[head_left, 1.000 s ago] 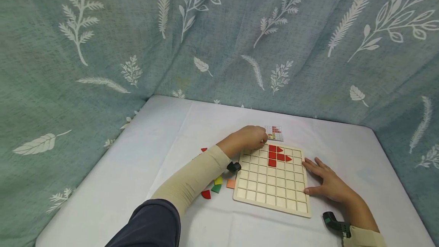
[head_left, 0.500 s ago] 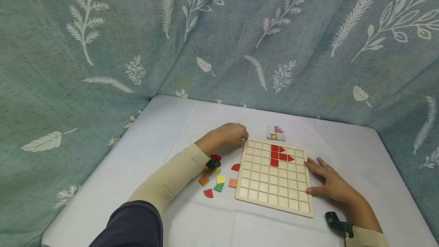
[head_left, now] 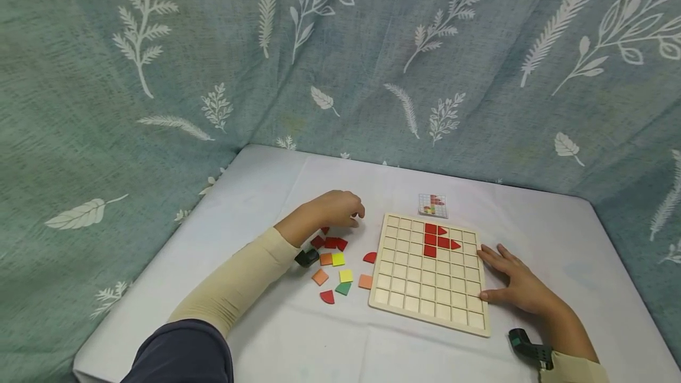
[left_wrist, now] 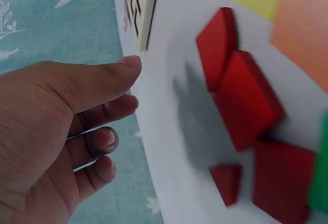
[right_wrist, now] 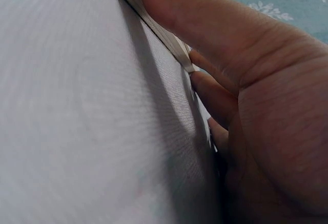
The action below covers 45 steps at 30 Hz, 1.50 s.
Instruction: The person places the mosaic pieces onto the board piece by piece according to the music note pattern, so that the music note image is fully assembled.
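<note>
My left hand (head_left: 335, 208) hovers over the white table, left of the wooden grid board (head_left: 415, 297), with its fingers loosely bent and nothing between them. Close by lie loose red tiles (head_left: 331, 243); the left wrist view shows several red tiles (left_wrist: 248, 101) beside the hand, apart from its fingers. My right hand (head_left: 513, 282) lies at the board's right edge, thumb and fingers spread; in the right wrist view the thumb (right_wrist: 189, 14) touches the board's rim. Several red squares (head_left: 430, 239) and two red pointed tiles (head_left: 455, 244) sit in the upper grid cells.
Behind the board lies a small pattern card (head_left: 433, 205). Between left forearm and board are orange (head_left: 320, 277), yellow (head_left: 346, 275) and green (head_left: 343, 288) tiles, red rounded pieces (head_left: 327, 297) and a salmon square (head_left: 365, 281). A patterned curtain (head_left: 340, 64) rises behind the table.
My left hand has moved left from the board's top edge to above the loose tiles, uncovering the card and the board's left side. The right hand stays at the board's edge.
</note>
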Each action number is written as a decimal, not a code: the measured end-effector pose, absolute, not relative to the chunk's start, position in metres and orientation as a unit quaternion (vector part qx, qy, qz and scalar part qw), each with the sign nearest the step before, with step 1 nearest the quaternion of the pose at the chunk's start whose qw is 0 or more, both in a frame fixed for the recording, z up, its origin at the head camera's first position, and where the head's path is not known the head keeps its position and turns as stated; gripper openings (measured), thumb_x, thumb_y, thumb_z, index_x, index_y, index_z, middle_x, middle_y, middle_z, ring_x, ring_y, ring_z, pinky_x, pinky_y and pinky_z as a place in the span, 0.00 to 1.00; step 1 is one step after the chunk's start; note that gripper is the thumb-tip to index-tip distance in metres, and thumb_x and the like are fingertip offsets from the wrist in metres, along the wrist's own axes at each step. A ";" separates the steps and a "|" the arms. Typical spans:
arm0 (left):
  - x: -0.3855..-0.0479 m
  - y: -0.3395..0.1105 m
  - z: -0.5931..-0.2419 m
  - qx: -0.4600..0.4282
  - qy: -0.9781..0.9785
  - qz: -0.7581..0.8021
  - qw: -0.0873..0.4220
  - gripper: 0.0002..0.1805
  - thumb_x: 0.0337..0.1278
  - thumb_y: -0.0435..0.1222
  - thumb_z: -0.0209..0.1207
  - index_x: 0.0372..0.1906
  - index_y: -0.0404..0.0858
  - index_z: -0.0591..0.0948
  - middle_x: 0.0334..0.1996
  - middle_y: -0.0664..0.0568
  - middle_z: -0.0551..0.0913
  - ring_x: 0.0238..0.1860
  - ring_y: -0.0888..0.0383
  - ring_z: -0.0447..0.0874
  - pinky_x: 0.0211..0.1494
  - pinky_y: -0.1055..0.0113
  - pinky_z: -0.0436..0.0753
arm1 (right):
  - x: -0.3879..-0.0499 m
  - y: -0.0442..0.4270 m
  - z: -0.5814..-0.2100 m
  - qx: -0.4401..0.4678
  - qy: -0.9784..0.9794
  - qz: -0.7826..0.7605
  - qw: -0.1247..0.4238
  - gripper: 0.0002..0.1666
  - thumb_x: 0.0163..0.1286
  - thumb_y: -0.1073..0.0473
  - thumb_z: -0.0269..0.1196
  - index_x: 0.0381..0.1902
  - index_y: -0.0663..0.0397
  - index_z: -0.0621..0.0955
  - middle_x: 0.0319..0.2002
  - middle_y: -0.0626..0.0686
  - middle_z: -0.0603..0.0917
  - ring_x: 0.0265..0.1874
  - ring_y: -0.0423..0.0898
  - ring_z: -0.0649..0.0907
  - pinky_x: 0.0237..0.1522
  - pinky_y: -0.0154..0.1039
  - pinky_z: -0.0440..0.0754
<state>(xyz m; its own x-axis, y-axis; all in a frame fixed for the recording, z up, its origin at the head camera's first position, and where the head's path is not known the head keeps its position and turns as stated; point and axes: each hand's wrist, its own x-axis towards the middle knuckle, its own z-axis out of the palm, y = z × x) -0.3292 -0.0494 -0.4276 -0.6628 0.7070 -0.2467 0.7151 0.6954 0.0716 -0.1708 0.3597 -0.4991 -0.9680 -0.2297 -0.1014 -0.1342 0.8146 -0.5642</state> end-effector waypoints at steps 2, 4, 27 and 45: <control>-0.326 -0.055 -0.429 0.377 0.916 -0.008 0.136 0.14 0.58 0.44 0.66 0.49 0.48 0.86 0.36 0.60 0.80 0.36 0.61 0.76 0.45 0.65 0.78 | -0.170 0.360 -0.498 -0.096 0.948 -0.292 0.082 0.63 0.44 0.36 0.75 0.73 0.54 0.64 0.74 0.59 0.56 0.72 0.69 0.45 0.56 0.77 0.45; -0.322 -0.062 -0.430 0.361 0.922 0.001 0.140 0.14 0.58 0.44 0.66 0.49 0.48 0.86 0.36 0.60 0.80 0.36 0.61 0.76 0.45 0.65 0.78 | -0.169 0.360 -0.497 -0.097 0.947 -0.294 0.082 0.63 0.44 0.36 0.75 0.73 0.55 0.64 0.74 0.60 0.56 0.72 0.69 0.45 0.56 0.77 0.45; -0.289 -0.115 -0.449 0.363 0.923 0.039 0.125 0.15 0.52 0.45 0.70 0.45 0.44 0.87 0.30 0.63 0.78 0.32 0.63 0.74 0.41 0.67 0.77 | -0.169 0.356 -0.496 -0.093 0.948 -0.294 0.078 0.63 0.43 0.36 0.76 0.73 0.54 0.65 0.74 0.59 0.56 0.72 0.69 0.45 0.57 0.77 0.45; -0.284 -0.116 -0.449 0.383 0.917 0.053 0.100 0.12 0.52 0.39 0.68 0.43 0.44 0.87 0.32 0.61 0.77 0.32 0.65 0.73 0.41 0.68 0.76 | -0.171 0.361 -0.498 -0.113 0.944 -0.302 0.070 0.60 0.47 0.38 0.75 0.73 0.54 0.64 0.74 0.58 0.57 0.72 0.67 0.45 0.57 0.77 0.46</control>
<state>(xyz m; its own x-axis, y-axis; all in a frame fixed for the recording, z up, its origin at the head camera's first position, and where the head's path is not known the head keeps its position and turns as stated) -0.2842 -0.1158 -0.4490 -0.6861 0.7133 -0.1429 0.6919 0.7005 0.1746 -0.1705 0.3607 -0.4983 -0.9647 -0.2556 -0.0640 -0.1710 0.7921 -0.5860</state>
